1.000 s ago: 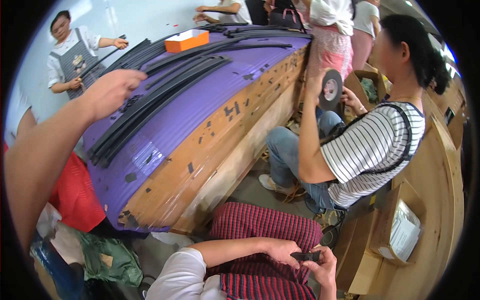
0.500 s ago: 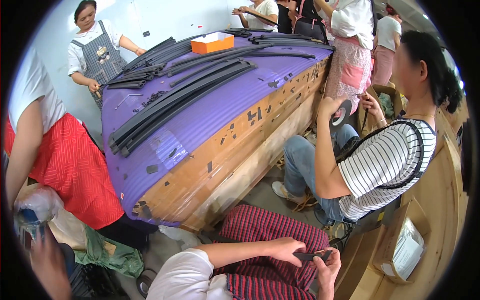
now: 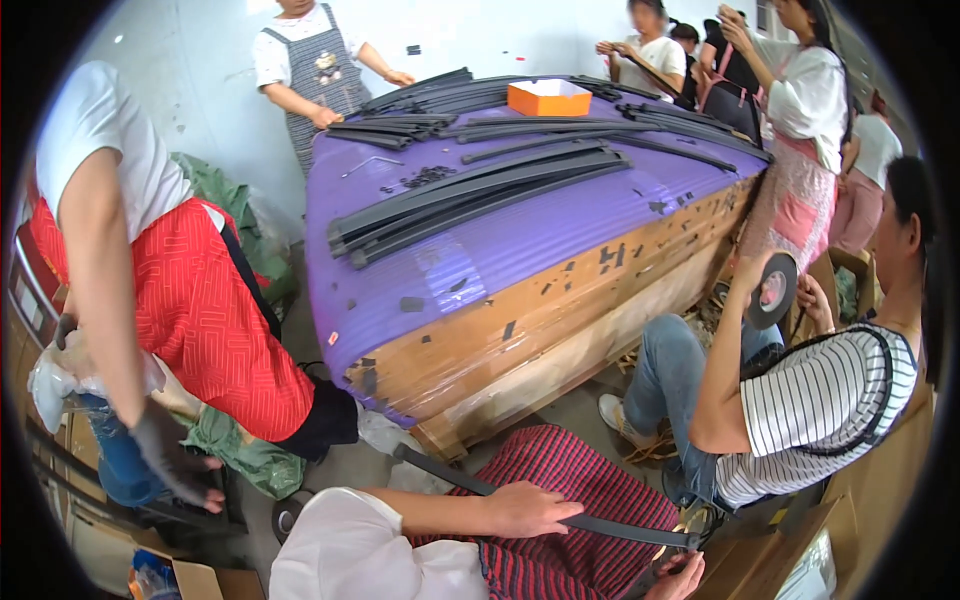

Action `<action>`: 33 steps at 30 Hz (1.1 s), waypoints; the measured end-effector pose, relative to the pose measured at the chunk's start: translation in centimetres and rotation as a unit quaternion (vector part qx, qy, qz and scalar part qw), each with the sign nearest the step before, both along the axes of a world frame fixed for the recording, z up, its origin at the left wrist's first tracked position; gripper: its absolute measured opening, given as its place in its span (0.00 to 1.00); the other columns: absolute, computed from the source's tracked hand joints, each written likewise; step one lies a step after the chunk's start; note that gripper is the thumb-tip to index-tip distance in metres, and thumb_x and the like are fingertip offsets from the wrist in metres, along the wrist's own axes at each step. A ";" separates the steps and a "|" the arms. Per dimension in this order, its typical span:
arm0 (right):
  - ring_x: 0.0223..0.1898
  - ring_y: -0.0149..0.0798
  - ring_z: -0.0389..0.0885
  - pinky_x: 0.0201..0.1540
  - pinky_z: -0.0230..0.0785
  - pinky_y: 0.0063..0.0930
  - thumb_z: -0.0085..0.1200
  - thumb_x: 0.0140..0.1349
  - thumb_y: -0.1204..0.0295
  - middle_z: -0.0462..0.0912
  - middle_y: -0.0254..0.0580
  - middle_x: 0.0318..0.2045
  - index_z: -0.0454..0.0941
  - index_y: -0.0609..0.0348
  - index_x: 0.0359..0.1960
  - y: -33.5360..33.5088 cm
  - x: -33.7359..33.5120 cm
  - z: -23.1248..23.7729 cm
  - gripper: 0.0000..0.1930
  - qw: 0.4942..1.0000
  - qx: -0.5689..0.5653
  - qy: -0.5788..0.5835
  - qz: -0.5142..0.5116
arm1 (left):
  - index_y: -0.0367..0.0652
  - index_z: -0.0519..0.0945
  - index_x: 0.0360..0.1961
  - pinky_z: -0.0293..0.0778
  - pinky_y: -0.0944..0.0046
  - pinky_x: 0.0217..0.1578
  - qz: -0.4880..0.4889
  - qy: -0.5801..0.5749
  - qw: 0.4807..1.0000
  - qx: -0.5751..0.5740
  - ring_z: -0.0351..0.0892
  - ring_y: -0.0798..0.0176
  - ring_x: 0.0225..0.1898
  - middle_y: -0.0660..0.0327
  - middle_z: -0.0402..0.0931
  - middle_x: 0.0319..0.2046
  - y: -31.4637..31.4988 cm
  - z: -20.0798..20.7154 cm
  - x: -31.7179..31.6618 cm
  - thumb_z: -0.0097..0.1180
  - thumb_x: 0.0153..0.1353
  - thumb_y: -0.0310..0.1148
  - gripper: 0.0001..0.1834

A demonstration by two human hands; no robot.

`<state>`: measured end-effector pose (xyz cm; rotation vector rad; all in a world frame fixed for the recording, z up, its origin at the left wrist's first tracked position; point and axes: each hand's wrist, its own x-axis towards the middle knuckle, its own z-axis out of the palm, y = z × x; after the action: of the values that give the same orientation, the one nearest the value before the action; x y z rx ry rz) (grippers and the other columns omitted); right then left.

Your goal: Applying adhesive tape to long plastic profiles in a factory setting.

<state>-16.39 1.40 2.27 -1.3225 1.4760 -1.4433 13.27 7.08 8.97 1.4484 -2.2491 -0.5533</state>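
Observation:
A long, flat black strip [image 3: 620, 528] slants across my lap, over red-and-black patterned cloth [image 3: 570, 465]. My left hand [image 3: 530, 510] is closed on it partway along, its fingertips pinching the strip. The far end reaches up and left past my left wrist, toward the floor by the table. Low in the picture, my right hand [image 3: 682, 578] is closed by the strip's near end, thumb against it; some of its fingers are hidden. A small gold-coloured object, too small to name, shows beside that end.
Ahead stands a purple-covered table [image 3: 400, 285] bearing bundles of black strips [image 3: 480, 195], an orange box [image 3: 549, 98] and a hex key [image 3: 370, 165]. At right a seated person holds a black tape roll [image 3: 771, 290]. A red-aproned person [image 3: 240, 330] bends at left. Cardboard boxes [image 3: 790, 545] stand lower right.
The view has swung, so the table sits further right. My hands have moved apart along the strip, which now shows stretched across my lap. The red-aproned person has reached further down.

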 end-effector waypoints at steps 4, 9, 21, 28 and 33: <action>0.19 0.24 0.66 0.20 0.58 0.16 0.47 0.60 0.70 0.71 0.33 0.19 0.73 0.58 0.31 0.6 1.8 -0.7 0.06 0.976 0.111 -0.183 0.043 | 0.46 0.69 0.43 0.71 0.59 0.19 0.016 -0.126 0.986 -0.105 0.76 0.56 0.23 0.59 0.70 0.21 0.9 10.4 0.7 0.50 0.55 0.43 0.18; 0.21 0.35 0.74 0.24 0.68 0.29 0.51 0.56 0.75 0.77 0.43 0.22 0.72 0.62 0.33 1.1 6.6 -4.4 0.05 0.968 -0.112 0.141 0.172 | 0.45 0.69 0.49 0.68 0.69 0.15 0.048 -0.201 0.935 -0.288 0.70 0.67 0.18 0.66 0.63 0.19 0.5 19.1 0.2 0.51 0.51 0.38 0.23; 0.22 0.46 0.78 0.24 0.68 0.31 0.55 0.50 0.75 0.76 0.49 0.19 0.73 0.61 0.30 1.4 5.8 -4.3 0.06 0.958 -0.070 0.212 0.178 | 0.49 0.70 0.45 0.72 0.59 0.29 0.326 -0.379 0.794 -0.346 0.74 0.57 0.34 0.60 0.70 0.30 -10.0 27.3 12.0 0.52 0.53 0.41 0.18; 0.20 0.46 0.76 0.24 0.68 0.32 0.52 0.56 0.74 0.77 0.49 0.20 0.74 0.57 0.34 1.4 5.8 -1.8 0.05 0.944 -0.142 0.237 0.180 | 0.49 0.70 0.44 0.73 0.58 0.30 0.373 -0.397 0.764 -0.346 0.75 0.58 0.34 0.60 0.70 0.29 -14.9 24.9 19.2 0.56 0.50 0.39 0.19; 0.26 0.52 0.77 0.27 0.68 0.38 0.53 0.54 0.73 0.77 0.54 0.24 0.75 0.55 0.34 0.9 6.3 -0.7 0.06 0.948 -0.095 0.239 0.185 | 0.48 0.71 0.43 0.72 0.57 0.29 0.394 -0.392 0.764 -0.329 0.75 0.57 0.34 0.60 0.70 0.29 -16.0 23.5 21.9 0.57 0.49 0.39 0.19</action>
<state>-10.06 2.25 1.59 -2.0568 1.2903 -1.0819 35.13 -8.89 32.51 2.1555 -1.6551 1.1827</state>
